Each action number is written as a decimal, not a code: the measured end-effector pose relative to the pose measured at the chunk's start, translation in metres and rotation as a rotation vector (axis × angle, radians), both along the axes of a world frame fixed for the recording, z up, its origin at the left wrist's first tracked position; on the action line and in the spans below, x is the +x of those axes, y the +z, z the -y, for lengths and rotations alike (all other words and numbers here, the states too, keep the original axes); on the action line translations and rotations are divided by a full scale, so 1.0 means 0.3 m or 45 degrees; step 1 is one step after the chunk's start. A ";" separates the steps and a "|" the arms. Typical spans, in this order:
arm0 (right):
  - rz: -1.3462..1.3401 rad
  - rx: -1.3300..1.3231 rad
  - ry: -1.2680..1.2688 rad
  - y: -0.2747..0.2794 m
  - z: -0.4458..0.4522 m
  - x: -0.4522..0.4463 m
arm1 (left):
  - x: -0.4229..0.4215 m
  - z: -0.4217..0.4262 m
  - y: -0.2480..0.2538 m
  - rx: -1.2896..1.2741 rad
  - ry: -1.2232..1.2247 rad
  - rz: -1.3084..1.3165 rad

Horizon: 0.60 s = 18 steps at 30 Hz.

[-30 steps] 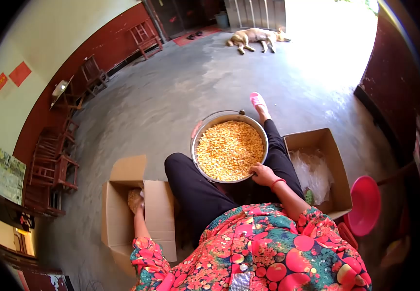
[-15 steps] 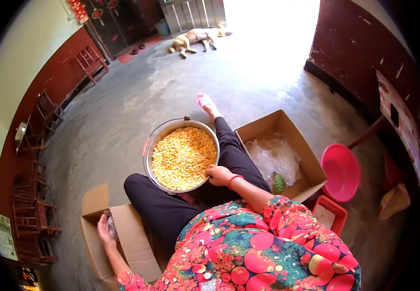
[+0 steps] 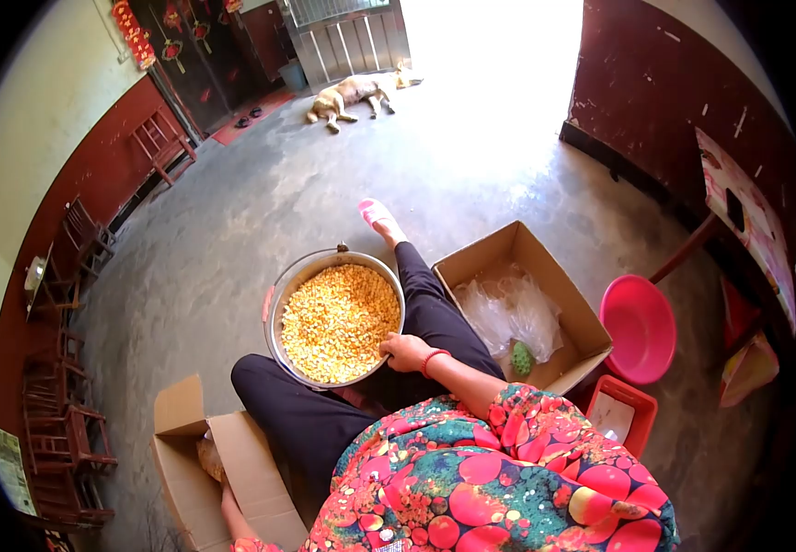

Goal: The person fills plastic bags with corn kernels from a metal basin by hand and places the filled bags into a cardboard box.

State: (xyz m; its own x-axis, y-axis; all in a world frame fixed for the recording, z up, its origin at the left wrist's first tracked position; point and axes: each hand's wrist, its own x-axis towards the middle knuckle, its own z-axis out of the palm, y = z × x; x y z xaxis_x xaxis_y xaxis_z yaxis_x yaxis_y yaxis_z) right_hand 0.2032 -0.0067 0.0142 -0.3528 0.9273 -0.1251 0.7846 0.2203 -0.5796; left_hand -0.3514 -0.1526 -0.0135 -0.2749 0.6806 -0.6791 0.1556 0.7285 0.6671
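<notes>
"What colour are the loose corn kernels [image 3: 341,324]?"
"Golden yellow; the round metal bucket [image 3: 276,333] is silver-grey."
"The long-sleeved fabric shirt [image 3: 508,474]?"
"Red circles over dark green."
"The half-hidden lump [image 3: 208,455]?"
"Tan-brown, perhaps; the round plastic basin [image 3: 638,324] is pink."

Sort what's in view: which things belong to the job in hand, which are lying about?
In use: bucket of yellow kernels, right hand at its rim; left box, left arm inside.

Seemingly lying about: right box, pink basin, red tray, dog.
</notes>
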 end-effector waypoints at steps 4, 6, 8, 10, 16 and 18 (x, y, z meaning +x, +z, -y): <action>-0.003 0.033 0.009 -0.006 0.002 -0.002 | -0.092 -0.096 0.064 0.104 -0.149 -0.395; 0.001 0.019 0.015 0.006 0.004 -0.002 | -0.010 -0.141 0.227 0.540 -0.143 -0.914; 0.012 0.021 0.028 -0.006 0.000 -0.002 | 0.099 -0.195 0.395 1.031 0.011 -1.154; 0.015 -0.006 0.023 0.008 0.003 -0.004 | 0.173 -0.266 0.496 1.278 0.127 -1.039; 0.023 0.001 0.062 -0.009 -0.003 -0.008 | 0.683 -0.496 0.608 1.484 -0.084 -0.470; 0.028 0.000 0.052 -0.001 -0.005 -0.005 | 0.877 -0.551 0.565 1.394 -0.201 -0.181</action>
State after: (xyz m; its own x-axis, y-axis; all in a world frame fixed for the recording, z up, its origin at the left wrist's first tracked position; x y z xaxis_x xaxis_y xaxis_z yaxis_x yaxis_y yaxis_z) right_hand 0.2018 -0.0052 0.0138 -0.3876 0.9121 -0.1336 0.7876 0.2524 -0.5621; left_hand -0.0884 0.0128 0.1561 -0.1602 0.9269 0.3394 0.3207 -0.2763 0.9060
